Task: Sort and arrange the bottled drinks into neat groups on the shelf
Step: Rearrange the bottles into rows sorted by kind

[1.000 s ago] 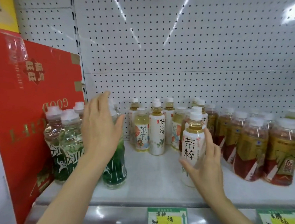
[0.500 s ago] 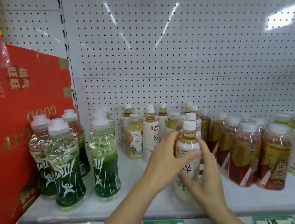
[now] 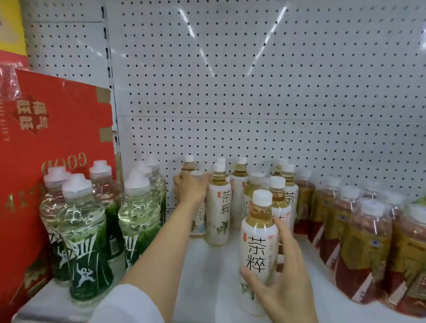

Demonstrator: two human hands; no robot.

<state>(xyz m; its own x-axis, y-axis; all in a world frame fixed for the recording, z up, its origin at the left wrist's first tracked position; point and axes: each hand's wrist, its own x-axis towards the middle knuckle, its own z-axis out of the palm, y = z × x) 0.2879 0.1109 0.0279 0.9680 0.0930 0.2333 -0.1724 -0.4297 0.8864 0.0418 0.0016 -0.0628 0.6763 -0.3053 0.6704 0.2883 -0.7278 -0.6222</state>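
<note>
Head view: take the white-labelled tea bottle (image 3: pixel 257 254) at the front of the shelf (image 3: pixel 211 296) as the landmark. The right hand (image 3: pixel 284 292) wraps it from the right side, thumb low across the label and fingers curled up behind the body, so it holds the bottle upright and apart from its kind. Behind this bottle and slightly to its left stands the cluster of similar pale tea bottles (image 3: pixel 219 207), some with plain white labels and some with pictured ones, loosely bunched against the pegboard (image 3: pixel 237 99) rather than in rows. The left hand (image 3: pixel 190 187) reaches deep to the far left edge of that cluster and grips a small bottle (image 3: pixel 198 218) there; its fingers curl over the cap and shoulder, though how firmly cannot be told.

Left of the landmark, the green bottles (image 3: pixel 84 230) already stand together in a tight group beside the red box (image 3: pixel 25 167). Right of the landmark, the amber bottles (image 3: pixel 368 245) with gold and red labels also form their own block, running from the shelf's front towards the back.

By this look the two outer groups are largely settled. The middle group is what remains: the front bottle needs a place among its matches, and the two label kinds seem still mixed.
</note>
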